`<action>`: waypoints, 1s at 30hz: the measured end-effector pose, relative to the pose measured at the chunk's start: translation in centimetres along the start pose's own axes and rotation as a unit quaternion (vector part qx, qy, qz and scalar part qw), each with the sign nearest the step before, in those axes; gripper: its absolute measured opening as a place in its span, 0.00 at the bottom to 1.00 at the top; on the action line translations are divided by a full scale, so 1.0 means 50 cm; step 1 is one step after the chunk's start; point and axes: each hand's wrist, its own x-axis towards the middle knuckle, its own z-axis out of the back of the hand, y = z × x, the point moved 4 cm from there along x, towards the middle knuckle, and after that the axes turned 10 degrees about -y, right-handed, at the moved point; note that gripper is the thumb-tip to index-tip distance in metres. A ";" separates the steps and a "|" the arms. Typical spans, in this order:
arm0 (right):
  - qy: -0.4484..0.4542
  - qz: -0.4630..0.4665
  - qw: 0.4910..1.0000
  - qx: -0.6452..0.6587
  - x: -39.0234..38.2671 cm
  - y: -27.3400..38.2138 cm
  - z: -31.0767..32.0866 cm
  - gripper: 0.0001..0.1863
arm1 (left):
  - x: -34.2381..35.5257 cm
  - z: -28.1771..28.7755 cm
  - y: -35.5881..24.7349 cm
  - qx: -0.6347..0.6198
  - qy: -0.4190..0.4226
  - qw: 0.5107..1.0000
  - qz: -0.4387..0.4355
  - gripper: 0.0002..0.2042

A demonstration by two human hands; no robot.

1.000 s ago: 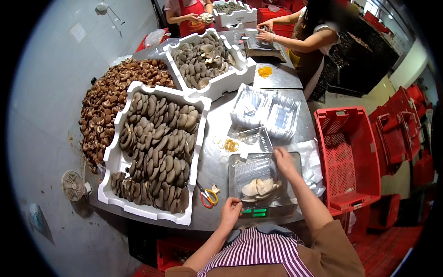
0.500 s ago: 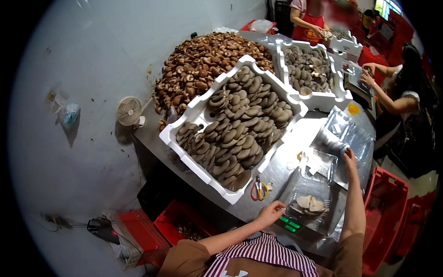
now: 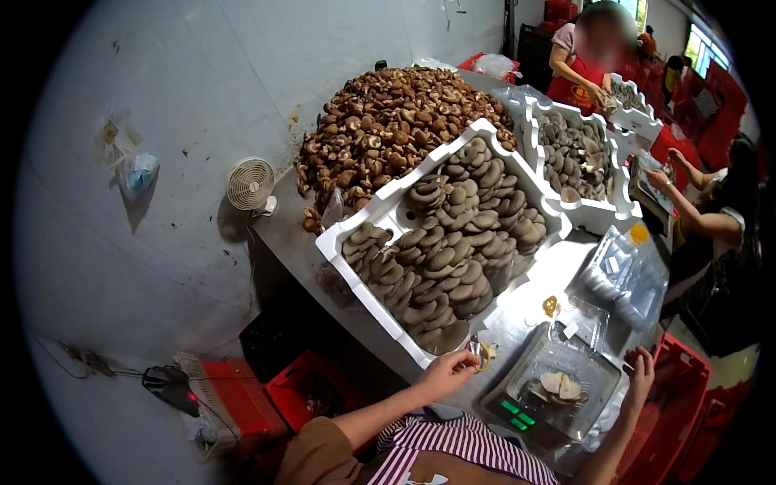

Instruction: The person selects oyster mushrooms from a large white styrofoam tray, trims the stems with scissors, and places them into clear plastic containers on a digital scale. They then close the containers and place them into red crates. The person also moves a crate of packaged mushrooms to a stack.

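My left hand [image 3: 454, 368] has its fingers curled on the scissors [image 3: 485, 354] beside the front corner of a white foam box [image 3: 371, 295] of grey oyster mushrooms [image 3: 436, 260]. I cannot tell whether the scissors are lifted. My right hand [image 3: 638, 370] is raised at the right of a scale [image 3: 511, 386], fingers apart and holding nothing. On the scale, a clear tray [image 3: 588, 388] holds pale mushrooms [image 3: 559, 386]; another clear tray [image 3: 594, 322] lies just behind, near orange rubber bands [image 3: 550, 305].
A brown mushroom heap [image 3: 388, 121], second foam box [image 3: 590, 210] and stacked clear trays [image 3: 614, 271] share the steel table [image 3: 303, 267]. A fan [image 3: 249, 184] is by the wall. Red crates [image 3: 671, 380] stand right and below. Two co-workers [image 3: 575, 73] [image 3: 711, 218] work opposite and at right.
My left hand has moved from the scale's near edge to the scissors. My right hand has come back from the stacked trays toward the scale. The view has swung leftward.
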 end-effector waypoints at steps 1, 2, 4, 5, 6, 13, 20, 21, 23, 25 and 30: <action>0.005 0.000 1.000 0.007 -0.008 0.014 -0.012 0.14 | 0.003 0.020 -0.017 -0.017 -0.004 1.000 0.005 0.10; 0.009 0.001 1.000 0.014 -0.018 0.029 -0.026 0.14 | 0.007 0.040 -0.034 -0.020 -0.012 1.000 -0.002 0.10; 0.040 0.008 0.999 0.028 -0.038 0.095 -0.110 0.15 | 0.018 0.077 -0.058 -0.027 -0.024 0.999 -0.012 0.10; 0.068 0.021 0.997 0.015 -0.047 0.130 -0.168 0.15 | 0.023 0.096 -0.065 0.000 -0.030 0.999 -0.037 0.10; 0.097 0.033 0.995 0.001 -0.054 0.160 -0.230 0.15 | 0.026 0.110 -0.068 -0.011 -0.044 0.998 -0.043 0.10; 0.450 0.024 0.892 0.035 -0.119 0.267 -0.798 0.18 | -0.013 0.200 -0.079 -0.124 -0.118 0.985 -0.019 0.10; 0.506 0.016 0.860 -0.062 -0.118 0.116 -1.278 0.16 | -0.084 0.252 -0.024 -0.206 -0.206 0.956 0.024 0.09; 0.522 0.010 0.847 -0.096 -0.126 0.101 -1.314 0.16 | -0.098 0.262 -0.016 -0.205 -0.228 0.952 0.022 0.09; 0.543 -0.011 0.828 -0.141 -0.140 0.072 -1.367 0.17 | -0.124 0.283 0.012 -0.209 -0.258 0.942 0.045 0.09; 0.551 -0.040 0.817 -0.166 -0.153 0.040 -1.399 0.17 | -0.144 0.297 0.041 -0.212 -0.289 0.931 0.063 0.08; 0.594 -0.043 0.794 -0.123 -0.179 0.048 -1.419 0.19 | -0.166 0.305 0.071 -0.225 -0.311 0.919 0.093 0.08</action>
